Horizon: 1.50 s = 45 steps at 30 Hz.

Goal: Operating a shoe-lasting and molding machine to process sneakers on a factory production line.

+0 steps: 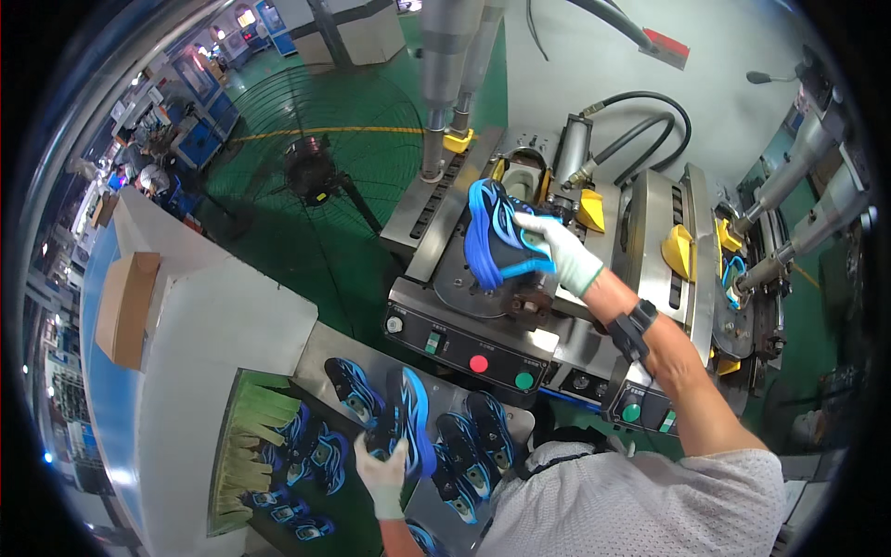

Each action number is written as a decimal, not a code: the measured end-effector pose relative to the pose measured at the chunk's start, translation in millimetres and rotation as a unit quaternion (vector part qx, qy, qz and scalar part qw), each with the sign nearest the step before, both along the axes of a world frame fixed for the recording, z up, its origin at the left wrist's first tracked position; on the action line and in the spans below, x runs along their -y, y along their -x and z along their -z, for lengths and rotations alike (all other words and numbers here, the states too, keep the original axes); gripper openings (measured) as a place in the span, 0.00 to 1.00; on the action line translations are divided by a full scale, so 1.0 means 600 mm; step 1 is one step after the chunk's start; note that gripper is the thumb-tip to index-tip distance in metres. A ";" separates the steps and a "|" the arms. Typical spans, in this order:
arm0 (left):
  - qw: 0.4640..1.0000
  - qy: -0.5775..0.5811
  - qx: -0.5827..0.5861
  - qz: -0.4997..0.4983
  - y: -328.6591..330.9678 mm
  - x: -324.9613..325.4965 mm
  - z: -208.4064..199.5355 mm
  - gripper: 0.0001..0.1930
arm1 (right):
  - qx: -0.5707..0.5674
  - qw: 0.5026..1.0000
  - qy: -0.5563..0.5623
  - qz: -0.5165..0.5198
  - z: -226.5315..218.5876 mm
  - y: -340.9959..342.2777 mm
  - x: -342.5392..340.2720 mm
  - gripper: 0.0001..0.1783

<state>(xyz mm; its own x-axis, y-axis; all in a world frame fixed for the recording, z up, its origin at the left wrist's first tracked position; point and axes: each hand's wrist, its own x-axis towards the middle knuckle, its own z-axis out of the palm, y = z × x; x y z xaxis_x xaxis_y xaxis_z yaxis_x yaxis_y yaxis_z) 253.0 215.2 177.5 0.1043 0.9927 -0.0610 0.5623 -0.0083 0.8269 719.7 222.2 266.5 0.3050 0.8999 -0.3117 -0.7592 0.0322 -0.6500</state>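
Observation:
My right hand [566, 252], in a white glove, grips a black sneaker [506, 227] with a blue sole, held up over the round plate of the press machine. Its fingers are partly hidden behind the shoe. Lower down, my left hand [382, 478], also gloved, is closed round the heel end of another black and blue sneaker [405, 418]. That shoe is above a metal shelf [320, 348]. Several similar shoes lie on this shelf, one sneaker [353, 388] left of the held one and another sneaker [489, 429] to its right.
The press has a control panel [455, 348] with red and green buttons along its front. Yellow guards [680, 251] and metal columns [445, 74] stand round it. A green-fringed opening [251, 418] shows more shoes at lower left. A cardboard box [125, 311] and a floor fan [311, 172] stand farther left.

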 end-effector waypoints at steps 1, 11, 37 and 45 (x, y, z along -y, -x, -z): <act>1.000 0.002 -0.025 -0.009 0.026 0.021 0.037 0.36 | 0.013 1.000 0.006 0.006 0.048 -0.052 -0.034 0.14; 0.973 0.096 -0.137 -0.159 0.181 0.226 0.224 0.41 | 0.477 0.829 0.290 0.035 0.209 -0.309 -0.206 0.07; 0.950 0.052 -0.211 -0.225 0.177 0.330 0.333 0.34 | 0.680 0.665 0.301 0.068 0.293 -0.340 -0.250 0.18; 0.963 0.044 -0.177 -0.198 0.181 0.327 0.295 0.33 | 0.719 0.638 0.193 0.197 0.150 0.010 -0.165 0.49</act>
